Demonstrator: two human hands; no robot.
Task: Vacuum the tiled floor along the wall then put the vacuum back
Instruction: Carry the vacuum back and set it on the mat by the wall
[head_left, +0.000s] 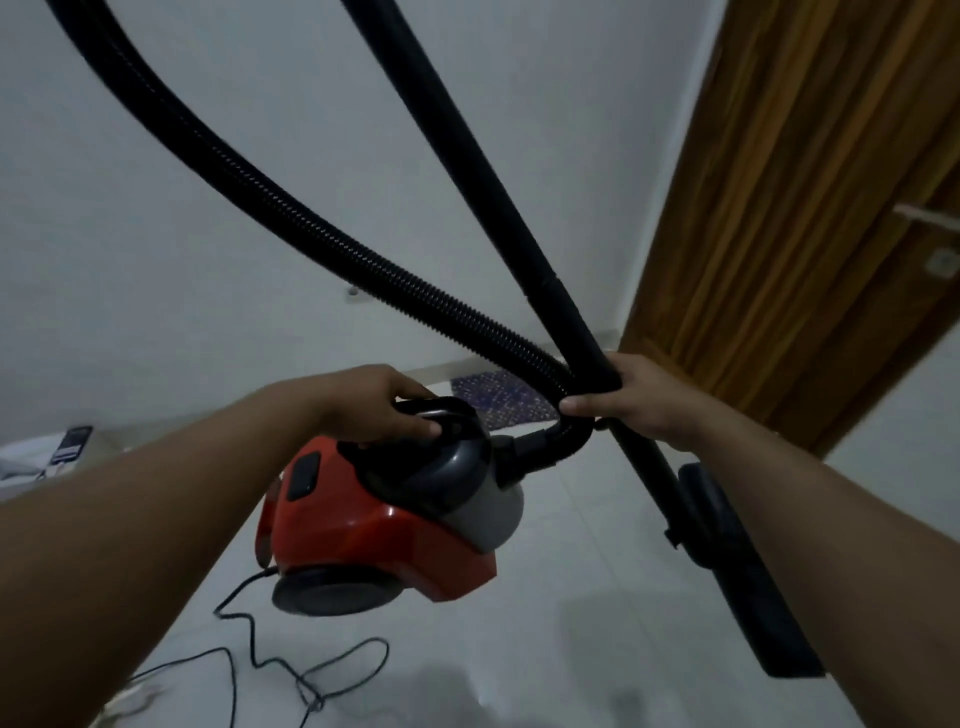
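Observation:
A red and grey canister vacuum (374, 525) hangs above the white tiled floor (561, 597). My left hand (384, 405) is closed around its black carry handle on top. My right hand (623, 400) grips the black rigid wand (498, 197) together with the ribbed black hose (291, 208), where the two cross. The hose loops up out of view and bends back into the vacuum's front. The wand runs down to the right to a dark floor nozzle (748, 577), held off the floor.
A black power cord (291, 665) trails loosely over the tiles below the vacuum. A wooden door (810, 208) stands at the right. The white wall (156, 234) runs behind, with a patterned mat (498, 400) at its foot. Some items (67, 452) lie at the far left.

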